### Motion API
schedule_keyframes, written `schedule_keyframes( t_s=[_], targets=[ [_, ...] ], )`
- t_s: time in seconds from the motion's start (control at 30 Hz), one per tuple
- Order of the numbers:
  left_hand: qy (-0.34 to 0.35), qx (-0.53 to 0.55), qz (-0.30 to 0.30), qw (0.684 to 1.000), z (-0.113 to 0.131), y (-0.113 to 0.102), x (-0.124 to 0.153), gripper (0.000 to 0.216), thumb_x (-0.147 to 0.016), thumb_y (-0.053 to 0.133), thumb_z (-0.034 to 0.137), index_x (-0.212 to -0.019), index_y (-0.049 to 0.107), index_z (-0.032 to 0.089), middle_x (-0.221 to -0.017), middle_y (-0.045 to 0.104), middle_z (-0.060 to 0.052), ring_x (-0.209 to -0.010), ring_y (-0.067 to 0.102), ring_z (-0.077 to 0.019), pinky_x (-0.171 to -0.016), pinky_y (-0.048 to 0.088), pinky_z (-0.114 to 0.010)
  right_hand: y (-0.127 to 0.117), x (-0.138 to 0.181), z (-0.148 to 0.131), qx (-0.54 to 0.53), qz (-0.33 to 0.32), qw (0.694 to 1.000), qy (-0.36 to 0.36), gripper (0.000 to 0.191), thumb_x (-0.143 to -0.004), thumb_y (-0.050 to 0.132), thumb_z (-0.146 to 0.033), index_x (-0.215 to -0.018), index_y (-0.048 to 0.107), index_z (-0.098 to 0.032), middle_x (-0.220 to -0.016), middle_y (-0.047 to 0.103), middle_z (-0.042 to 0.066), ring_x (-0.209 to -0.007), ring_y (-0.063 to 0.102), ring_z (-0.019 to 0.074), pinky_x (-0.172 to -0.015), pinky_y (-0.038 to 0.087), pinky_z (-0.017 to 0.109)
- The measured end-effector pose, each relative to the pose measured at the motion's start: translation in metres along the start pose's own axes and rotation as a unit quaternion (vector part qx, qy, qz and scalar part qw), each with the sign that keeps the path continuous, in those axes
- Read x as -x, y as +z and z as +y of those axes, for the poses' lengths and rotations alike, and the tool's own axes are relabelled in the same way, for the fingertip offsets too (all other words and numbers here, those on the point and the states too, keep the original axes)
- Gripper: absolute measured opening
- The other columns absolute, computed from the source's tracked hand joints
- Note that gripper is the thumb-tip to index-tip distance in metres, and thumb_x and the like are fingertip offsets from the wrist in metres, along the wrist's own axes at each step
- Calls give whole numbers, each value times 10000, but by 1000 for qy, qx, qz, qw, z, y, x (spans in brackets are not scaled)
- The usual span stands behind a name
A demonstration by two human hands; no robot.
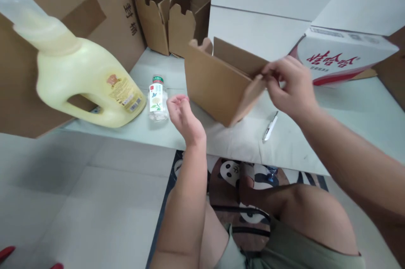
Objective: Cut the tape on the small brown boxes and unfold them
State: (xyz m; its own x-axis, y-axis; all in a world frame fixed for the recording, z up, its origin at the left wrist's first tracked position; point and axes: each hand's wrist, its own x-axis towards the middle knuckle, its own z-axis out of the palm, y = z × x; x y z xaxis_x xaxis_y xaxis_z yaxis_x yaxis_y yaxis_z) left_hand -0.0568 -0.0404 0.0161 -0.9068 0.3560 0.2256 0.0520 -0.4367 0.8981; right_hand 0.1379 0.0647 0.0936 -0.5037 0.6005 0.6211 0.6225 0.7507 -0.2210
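An open-topped cardboard box (215, 87) stands tilted on the pale covered surface, with notched upper edges on its left side. My right hand (289, 85) is closed in a pinch on the box's upper right corner, slightly blurred. To the left of the box is my left hand (185, 117), its fingers curled in and nothing visible in them. Whether it touches the box I cannot tell. Just left of that hand, a clear plastic bottle (157, 98) with a green and red cap stands upright. A white utility knife (270, 127) lies below my right hand.
A large yellow jug (85, 66) leans at the left, before a big printed carton (110, 16). Two similar cardboard boxes (155, 20) stand at the back. A white and red carton (344, 54) sits on the right. Below the surface's front edge lies a panda-patterned mat (229, 172).
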Motion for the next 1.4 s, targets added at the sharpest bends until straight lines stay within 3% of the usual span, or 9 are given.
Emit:
schedule_keyframes(
  t_s=[0.13, 0.3, 0.5, 0.63, 0.9, 1.1, 1.2, 1.33, 1.4],
  targets=[
    [34, 37, -174, 983, -12, 6, 3, 374, -941, 532, 520, -1177, 611, 241, -1234, 647, -59, -1182, 610, -212, -997, 487, -348, -14, 89, 32, -123, 118, 985, 32, 583, -808, 700, -287, -1350, 492, -346, -1399, 527, 109, -941, 682, 210, -818, 568, 420],
    [106, 4, -280, 954, -19, 18, 15, 448, -926, 539, 612, -1112, 694, 234, -1181, 702, -57, -1178, 648, -242, -1048, 490, -400, -2, 146, 41, -205, 78, 969, 114, 648, -874, 673, -416, -1467, 414, -373, -1451, 555, 80, -1315, 575, 305, -1043, 505, 537],
    [142, -42, -280, 948, -22, 37, 26, 472, -960, 464, 581, -829, 752, 229, -960, 755, -52, -1064, 692, -239, -1109, 441, -473, -1, 134, 34, -217, 154, 958, 112, 480, -894, 655, -423, -1343, 508, -341, -1432, 567, 87, -1373, 526, 319, -1138, 437, 576],
    [139, -57, -259, 954, -26, 54, 33, 511, -952, 423, 613, -751, 688, 225, -886, 740, -57, -996, 706, -240, -1062, 471, -474, 5, 125, 29, -246, 146, 949, 131, 413, -917, 602, -447, -1289, 465, -331, -1354, 632, 93, -1470, 438, 322, -1194, 358, 629],
    [91, -49, -244, 964, -26, 66, 42, 482, -833, 619, 681, -1040, 525, 257, -834, 675, -1, -855, 706, -202, -893, 531, -390, 7, 133, 28, -266, 163, 922, 230, 363, -997, 460, -456, -1313, 522, -289, -1299, 660, 121, -1282, 611, 290, -1007, 551, 501],
    [103, -51, -262, 958, -33, 60, 38, 579, -774, 743, 555, -1195, 460, 275, -1171, 660, -60, -1153, 631, -206, -1058, 451, -379, -12, 133, 36, -240, 142, 939, 202, 595, -970, 515, -453, -1526, 341, -330, -1597, 412, 113, -1465, 427, 327, -1103, 482, 554],
    [111, -82, -267, 954, -33, 57, 35, 593, -755, 743, 570, -1190, 476, 268, -1277, 628, -83, -1118, 607, -193, -1048, 456, -373, -20, 129, 50, -209, 152, 940, 224, 749, -923, 584, -530, -1569, 235, -382, -1691, 219, 87, -1547, 281, 361, -1109, 455, 600],
    [92, -74, -287, 951, -29, 54, 32, 664, -714, 782, 569, -1243, 480, 305, -1353, 608, -77, -977, 605, -153, -995, 487, -340, -14, 126, 61, -253, 134, 933, 219, 853, -898, 596, -588, -1589, 132, -403, -1643, 324, 86, -1528, 332, 332, -1142, 418, 589],
    [83, -71, -301, 947, -28, 52, 32, 702, -714, 798, 543, -1303, 474, 343, -1418, 579, -68, -963, 611, -142, -981, 495, -324, -9, 128, 61, -285, 136, 925, 213, 780, -903, 555, -622, -1565, 220, -382, -1568, 426, 93, -1464, 425, 320, -1120, 445, 568]
  ],
)
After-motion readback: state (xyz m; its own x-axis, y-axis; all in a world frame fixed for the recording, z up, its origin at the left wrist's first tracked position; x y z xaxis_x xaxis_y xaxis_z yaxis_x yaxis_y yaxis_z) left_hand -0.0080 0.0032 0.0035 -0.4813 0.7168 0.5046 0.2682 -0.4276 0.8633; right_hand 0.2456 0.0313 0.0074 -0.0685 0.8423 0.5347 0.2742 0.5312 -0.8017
